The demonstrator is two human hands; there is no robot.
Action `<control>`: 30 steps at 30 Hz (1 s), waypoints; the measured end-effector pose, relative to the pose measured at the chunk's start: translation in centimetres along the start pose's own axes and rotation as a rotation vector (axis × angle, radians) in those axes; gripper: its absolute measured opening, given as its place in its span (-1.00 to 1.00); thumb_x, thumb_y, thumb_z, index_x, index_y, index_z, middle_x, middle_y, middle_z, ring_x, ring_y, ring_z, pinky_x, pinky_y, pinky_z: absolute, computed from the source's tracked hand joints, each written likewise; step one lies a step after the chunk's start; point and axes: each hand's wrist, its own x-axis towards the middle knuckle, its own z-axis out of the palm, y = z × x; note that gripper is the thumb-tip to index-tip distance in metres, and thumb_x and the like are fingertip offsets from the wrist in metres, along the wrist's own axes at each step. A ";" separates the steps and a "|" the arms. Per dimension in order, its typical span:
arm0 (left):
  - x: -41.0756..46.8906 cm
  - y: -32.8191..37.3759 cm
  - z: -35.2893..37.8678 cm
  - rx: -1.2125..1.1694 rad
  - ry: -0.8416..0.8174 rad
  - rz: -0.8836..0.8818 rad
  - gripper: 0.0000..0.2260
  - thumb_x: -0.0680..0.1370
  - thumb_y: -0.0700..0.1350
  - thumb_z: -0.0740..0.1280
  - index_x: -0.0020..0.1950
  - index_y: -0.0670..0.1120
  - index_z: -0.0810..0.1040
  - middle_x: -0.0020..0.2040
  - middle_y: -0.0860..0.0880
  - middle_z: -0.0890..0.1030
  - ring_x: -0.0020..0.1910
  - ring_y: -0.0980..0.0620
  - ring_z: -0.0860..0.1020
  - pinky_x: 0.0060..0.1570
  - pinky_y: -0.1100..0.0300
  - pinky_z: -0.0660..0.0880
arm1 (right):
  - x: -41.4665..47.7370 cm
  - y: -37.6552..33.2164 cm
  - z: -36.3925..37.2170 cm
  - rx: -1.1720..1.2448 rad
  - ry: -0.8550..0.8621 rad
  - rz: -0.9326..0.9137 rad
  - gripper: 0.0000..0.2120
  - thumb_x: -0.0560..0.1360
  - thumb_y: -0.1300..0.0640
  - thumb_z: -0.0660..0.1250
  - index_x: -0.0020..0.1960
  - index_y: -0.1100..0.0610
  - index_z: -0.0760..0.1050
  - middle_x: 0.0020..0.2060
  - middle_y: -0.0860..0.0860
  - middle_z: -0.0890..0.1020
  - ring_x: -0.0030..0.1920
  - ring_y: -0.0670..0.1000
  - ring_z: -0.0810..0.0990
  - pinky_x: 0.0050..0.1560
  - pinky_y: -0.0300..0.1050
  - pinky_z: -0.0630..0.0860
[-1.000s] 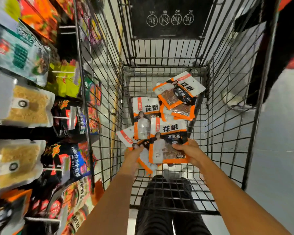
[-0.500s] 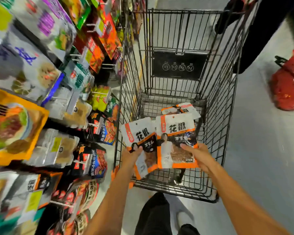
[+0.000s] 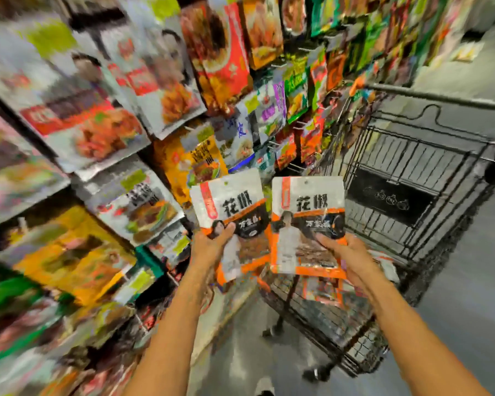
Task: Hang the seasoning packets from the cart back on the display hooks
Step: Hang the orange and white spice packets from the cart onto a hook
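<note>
I hold two white-and-orange seasoning packets upright in front of me. My left hand grips the left packet by its lower half, thumb across its front. My right hand grips the right packet at its lower right side. Both packets are raised above the near corner of the black wire cart, close to the display wall. More packets lie in the cart, mostly hidden behind my right hand. The display hooks are blurred by motion.
The display wall of hanging food packets fills the left and top, heavily blurred. The cart stands at the right, its dark placard on the far panel. Grey floor runs along the right and below.
Both hands have lifted their packets out of the cart and up toward the display wall. The view has swung up and left from the cart basket to the shelves.
</note>
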 end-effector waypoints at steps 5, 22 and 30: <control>-5.2 7.0 -9.4 -0.039 0.242 0.147 -0.83 0.46 -0.20 0.45 -0.22 -0.13 0.47 -0.24 -0.11 0.48 -0.19 -0.01 0.41 -0.18 0.12 0.35 | -2.1 -3.6 8.7 -0.116 -0.195 -0.133 -0.59 0.43 0.20 0.46 -0.57 0.05 0.50 -0.59 -0.09 0.57 -0.44 -0.02 0.62 -0.28 -0.20 0.55; -30.6 17.1 -43.7 0.058 0.893 0.419 -0.68 0.33 0.08 0.51 -0.31 -0.10 0.47 -0.37 -0.06 0.49 -0.36 0.07 0.43 -0.28 0.23 0.32 | -24.1 -1.2 42.7 -0.169 -0.980 -0.367 -0.48 0.04 -0.24 0.60 -0.07 -0.04 0.67 -0.07 0.04 0.72 -0.03 0.03 0.69 0.00 -0.07 0.58; -39.7 16.6 -58.5 0.034 0.968 0.380 -0.65 0.27 0.11 0.52 -0.27 -0.07 0.45 -0.29 -0.12 0.49 -0.25 -0.03 0.45 -0.22 0.07 0.33 | -35.5 6.3 54.5 -0.171 -1.031 -0.385 -0.51 0.06 -0.21 0.56 -0.13 0.06 0.67 -0.19 0.01 0.73 -0.17 -0.03 0.70 -0.27 -0.27 0.56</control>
